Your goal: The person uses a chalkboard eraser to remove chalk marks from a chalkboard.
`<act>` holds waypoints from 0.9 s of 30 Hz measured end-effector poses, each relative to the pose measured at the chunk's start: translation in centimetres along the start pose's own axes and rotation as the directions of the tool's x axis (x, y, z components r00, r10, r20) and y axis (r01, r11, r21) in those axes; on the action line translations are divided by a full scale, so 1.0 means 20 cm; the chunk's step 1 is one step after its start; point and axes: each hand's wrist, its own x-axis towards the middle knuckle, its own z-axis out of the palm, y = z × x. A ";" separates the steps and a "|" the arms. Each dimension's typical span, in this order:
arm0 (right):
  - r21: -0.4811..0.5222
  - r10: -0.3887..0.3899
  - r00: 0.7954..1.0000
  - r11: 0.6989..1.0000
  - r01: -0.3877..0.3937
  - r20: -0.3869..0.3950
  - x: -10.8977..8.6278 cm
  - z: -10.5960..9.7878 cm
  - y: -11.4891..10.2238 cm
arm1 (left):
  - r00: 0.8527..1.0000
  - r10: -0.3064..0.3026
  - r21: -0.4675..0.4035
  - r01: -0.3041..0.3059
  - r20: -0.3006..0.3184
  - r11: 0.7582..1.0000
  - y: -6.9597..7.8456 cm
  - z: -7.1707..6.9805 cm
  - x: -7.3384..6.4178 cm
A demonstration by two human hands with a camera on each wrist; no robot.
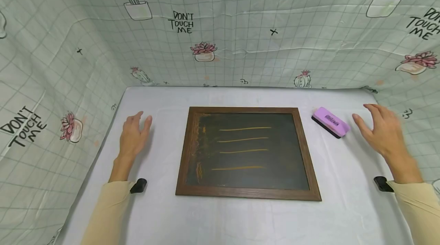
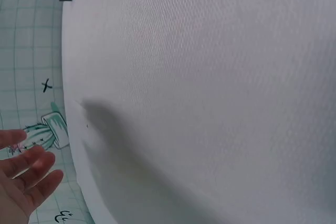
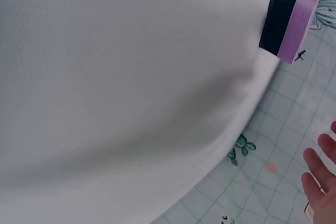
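A framed chalkboard [image 1: 285, 153] lies flat in the middle of the white table, its dark surface carrying several yellow-orange chalk lines and smudges along its left side. Right of it rests a purple eraser [image 1: 330, 122] with a black underside, also visible in the right wrist view [image 3: 294, 19]. My right hand [image 1: 386, 130] hovers just right of the eraser, fingers relaxed and holding nothing. On the far left, my left hand [image 1: 133, 136] hangs over the table with thumb and fingers apart, also holding nothing; in the left wrist view its fingers [image 2: 44, 184] are loosely spread.
Grid-patterned fabric printed with cacti and lettering [image 1: 247, 35] rises behind the table [image 1: 247, 222] and along both sides. A black wrist device [image 1: 139, 186] sits at the left sleeve cuff, and another black device [image 1: 382, 184] at the right.
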 end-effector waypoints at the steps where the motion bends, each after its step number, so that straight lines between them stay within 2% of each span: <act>1: 0.011 0.011 1.000 1.000 -0.011 0.005 0.00 0.00 -0.01 | 1.000 0.000 -0.011 0.000 0.001 1.000 0.00 0.00 0.00; 12: 0.033 0.039 0.999 0.999 -0.040 0.036 0.02 0.04 -0.05 | 1.000 0.003 -0.078 -0.002 0.014 0.997 0.04 0.04 0.00; 18: 0.056 0.011 1.000 0.998 -0.012 0.009 0.03 0.07 -0.06 | 1.000 0.000 -0.108 0.003 0.031 0.994 0.06 0.07 0.00; 27: 0.091 0.050 0.996 0.994 -0.057 0.072 0.04 0.11 -0.10 | 0.998 0.024 -0.155 -0.015 0.056 0.988 0.10 0.11 0.01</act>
